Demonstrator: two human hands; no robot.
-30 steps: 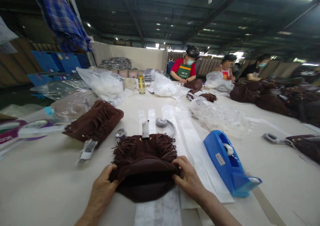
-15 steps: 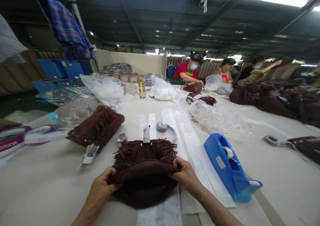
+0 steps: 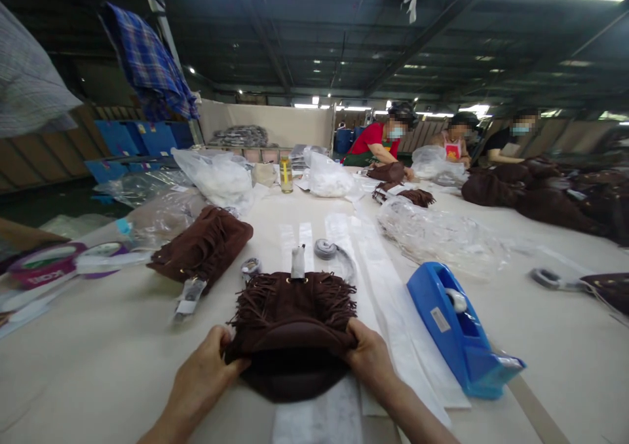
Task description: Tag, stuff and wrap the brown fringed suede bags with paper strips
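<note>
A dark brown fringed bag (image 3: 295,313) lies on the pale table in front of me, its dark opening facing me. My left hand (image 3: 209,365) pinches the bag's left edge between thumb and fingers. On the opposite edge, my right hand (image 3: 368,355) grips the bag the same way. White wrapping covers a small part (image 3: 298,262) standing up at the bag's far side, between two gold eyelets. Just beyond the bag lie a rolled grey strap (image 3: 325,249) and a smaller wrapped roll (image 3: 251,268). Under the bag run flat white plastic strips (image 3: 319,418).
A blue tape dispenser (image 3: 457,333) stands right of my right hand. Another brown fringed bag (image 3: 202,247) lies at left, near purple tape rolls (image 3: 46,265). Clear plastic bags (image 3: 432,231) and a yellowish bottle (image 3: 285,174) sit farther back. Co-workers (image 3: 373,144) work across the table beside piled brown bags (image 3: 550,198).
The view has shifted slightly, so the table's things appear farther right. Both hands keep their hold on the bag's edges. At far right, a co-worker's raised arm has come down.
</note>
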